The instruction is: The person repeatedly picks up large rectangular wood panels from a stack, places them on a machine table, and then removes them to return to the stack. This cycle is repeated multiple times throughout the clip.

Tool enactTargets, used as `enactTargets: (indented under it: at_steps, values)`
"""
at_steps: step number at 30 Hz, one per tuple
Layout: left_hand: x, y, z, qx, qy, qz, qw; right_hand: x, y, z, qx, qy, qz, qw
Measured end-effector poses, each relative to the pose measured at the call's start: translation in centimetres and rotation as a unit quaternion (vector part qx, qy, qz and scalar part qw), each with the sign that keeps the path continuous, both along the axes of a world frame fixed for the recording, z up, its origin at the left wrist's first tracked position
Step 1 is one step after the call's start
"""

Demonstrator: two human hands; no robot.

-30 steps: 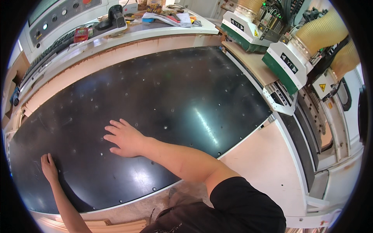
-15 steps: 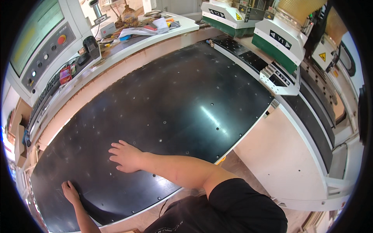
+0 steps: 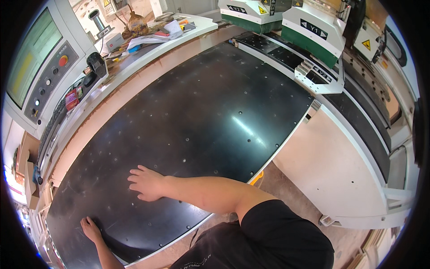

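My right hand (image 3: 148, 183) lies palm down on a large black tabletop (image 3: 210, 98) dotted with small round holes, its fingers spread and nothing in them. To the left and nearer, my left hand (image 3: 91, 229) rests on the same black surface. Its fingers are slightly bent and partly hidden from above, and no object shows in it. A dark shadow stretches beside the left forearm. My right arm reaches across the near edge of the tabletop.
At upper left stands a control panel (image 3: 50, 71) with a screen and red button. A white ledge (image 3: 154, 50) behind the tabletop carries papers (image 3: 154, 38) and tools. White-and-green machine heads (image 3: 309, 38) stand at upper right, above a rail. A pale panel (image 3: 327, 166) is at right.
The whole view has turned slightly, so the machine and tabletop sit differently in the picture. Both hands stay on the black surface, with little visible movement over it.
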State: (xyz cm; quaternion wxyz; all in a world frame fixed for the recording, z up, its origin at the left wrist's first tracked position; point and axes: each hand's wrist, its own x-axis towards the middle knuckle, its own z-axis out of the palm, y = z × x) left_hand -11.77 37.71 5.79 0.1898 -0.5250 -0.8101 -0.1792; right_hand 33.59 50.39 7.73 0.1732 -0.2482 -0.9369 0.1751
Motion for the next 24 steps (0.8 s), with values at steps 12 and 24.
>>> enactTargets:
  at_steps: [12,24]
  values:
    - [-0.34,0.06,0.09,-0.013,-0.012,0.004,1.000,-0.06,0.08,0.00,-0.004,0.009,-0.003,1.000]
    - [-0.60,0.05,-0.22,0.003,-0.020,-0.005,1.000,-0.04,0.11,0.13,-0.010,0.004,-0.002,1.000]
